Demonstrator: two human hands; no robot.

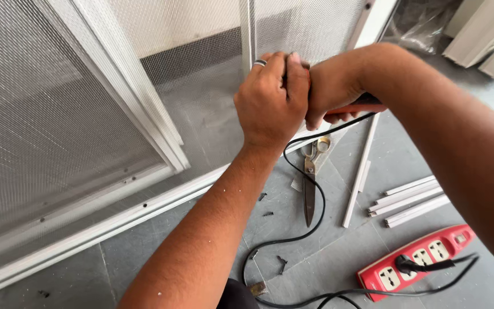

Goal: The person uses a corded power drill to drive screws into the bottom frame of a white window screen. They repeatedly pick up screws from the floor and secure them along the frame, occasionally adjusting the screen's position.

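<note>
Both hands closed on an orange-handled corded tool at the mesh frame's upright.

We note the mesh frame, left hand and right hand gripping the tool; its black cord trails near the scissors and could snag.

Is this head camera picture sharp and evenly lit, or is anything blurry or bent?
Head view: soft, even daylight with only faint shadows; left hand and right hand look sharp; the scissors and red power strip are clear too; the wide lens bows the white frame and stretches the forearms at the edges.
</note>
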